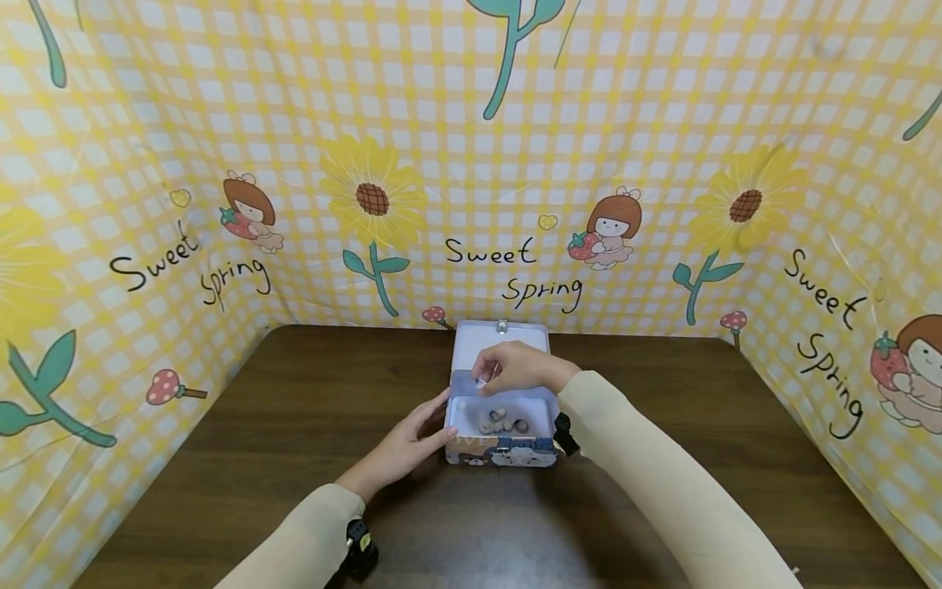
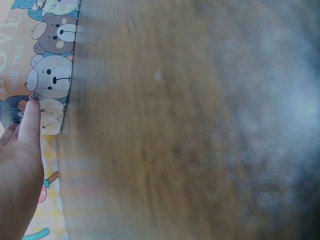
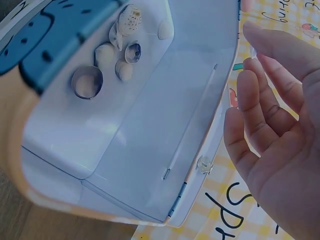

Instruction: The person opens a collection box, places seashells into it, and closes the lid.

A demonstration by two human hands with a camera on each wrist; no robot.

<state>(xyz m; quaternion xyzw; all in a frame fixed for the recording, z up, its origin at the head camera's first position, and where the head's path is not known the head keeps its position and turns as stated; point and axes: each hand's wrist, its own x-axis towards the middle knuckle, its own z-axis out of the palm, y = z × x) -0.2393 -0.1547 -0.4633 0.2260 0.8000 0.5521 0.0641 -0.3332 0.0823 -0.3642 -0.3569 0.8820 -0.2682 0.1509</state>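
Observation:
A tin box [image 1: 502, 448] with printed bears stands on the table, its hinged lid [image 1: 471, 339] raised at the back. Several small seashells [image 3: 87, 82] lie on its white inside. My left hand [image 1: 401, 450] rests against the box's left side, fingers straight, its thumb at the front corner; in the left wrist view the thumb [image 2: 31, 122] lies on the bear print. Over the box, in front of the raised lid, my right hand [image 1: 518, 366] pinches a small whitish thing [image 3: 254, 53] between thumb and forefinger. Its kind is mostly hidden by the fingers.
The dark wooden table [image 1: 331, 368] extends on both sides of the box. A yellow checked cloth [image 1: 456, 147] with flowers and lettering hangs behind and at both sides. The lid carries a metal clasp [image 3: 204, 165] at its edge.

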